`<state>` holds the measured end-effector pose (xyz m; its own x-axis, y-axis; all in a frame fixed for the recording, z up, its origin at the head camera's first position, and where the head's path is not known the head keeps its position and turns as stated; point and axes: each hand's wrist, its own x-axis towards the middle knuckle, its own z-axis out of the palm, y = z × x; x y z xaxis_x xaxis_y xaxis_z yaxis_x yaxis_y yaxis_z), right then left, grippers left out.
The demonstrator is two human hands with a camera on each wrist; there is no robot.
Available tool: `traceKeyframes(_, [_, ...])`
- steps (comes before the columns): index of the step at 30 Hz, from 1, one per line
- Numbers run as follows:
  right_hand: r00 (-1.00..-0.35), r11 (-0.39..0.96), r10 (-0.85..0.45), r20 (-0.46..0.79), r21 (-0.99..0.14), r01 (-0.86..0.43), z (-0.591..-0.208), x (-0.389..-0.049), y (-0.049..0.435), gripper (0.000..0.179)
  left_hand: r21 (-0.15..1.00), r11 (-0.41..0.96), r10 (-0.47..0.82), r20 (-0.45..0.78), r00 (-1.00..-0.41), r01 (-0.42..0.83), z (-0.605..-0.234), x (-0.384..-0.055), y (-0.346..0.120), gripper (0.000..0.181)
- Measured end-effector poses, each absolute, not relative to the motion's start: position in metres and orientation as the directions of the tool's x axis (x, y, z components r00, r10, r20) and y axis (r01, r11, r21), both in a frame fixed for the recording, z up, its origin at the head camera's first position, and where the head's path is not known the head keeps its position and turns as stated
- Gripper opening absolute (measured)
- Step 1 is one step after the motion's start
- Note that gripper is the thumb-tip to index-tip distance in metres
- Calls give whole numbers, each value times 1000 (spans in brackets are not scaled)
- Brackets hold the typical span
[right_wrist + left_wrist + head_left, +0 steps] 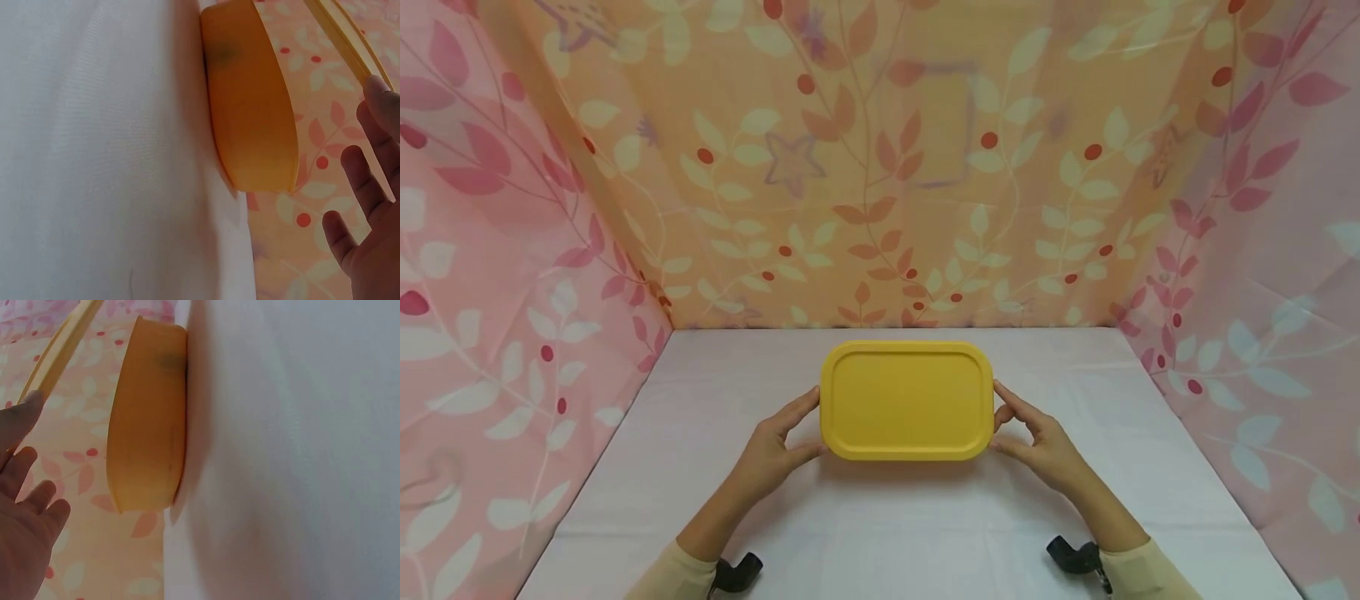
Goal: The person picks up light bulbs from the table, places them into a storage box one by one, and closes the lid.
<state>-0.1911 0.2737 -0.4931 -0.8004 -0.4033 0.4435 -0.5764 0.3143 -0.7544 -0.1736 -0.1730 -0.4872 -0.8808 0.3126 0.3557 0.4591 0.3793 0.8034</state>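
A yellow rectangular lid [907, 402] with rounded corners is held level between both hands. My left hand [767, 457] pinches its left end between thumb and fingers, while my right hand [1051, 454] pinches the right end. Below the lid, and apart from it, a yellow-orange container [147, 425] stands on the white cloth, as both wrist views show. A dark smudge marks the container's wall [250, 106]. From the head view the lid hides the container, and its inside cannot be seen from any view.
White cloth [647, 500] covers the table. Floral fabric walls stand around it: an orange back wall [865, 167], a pink left wall [482, 333] and a pink right wall [1262, 333]. Black wrist cameras sit at the left cuff [737, 573] and right cuff [1072, 557].
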Motion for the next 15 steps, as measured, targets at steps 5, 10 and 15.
traceKeyframes(5, [-776, 330, -436, 456, -722, -609, -492, -195, 277, 92, 756, 440, 336, 362, -869, 485, -485, -174, -177, 89])
traceKeyframes(10, [-787, 340, -423, 450, -726, -598, -492, -199, 276, 93, 725, 457, 344, 391, -854, 516, -483, -178, -180, 93])
traceKeyframes(15, [-800, 338, -404, 443, -741, -581, -486, -200, 273, 93, 709, 428, 340, 448, -827, 560, -480, -181, -179, 95])
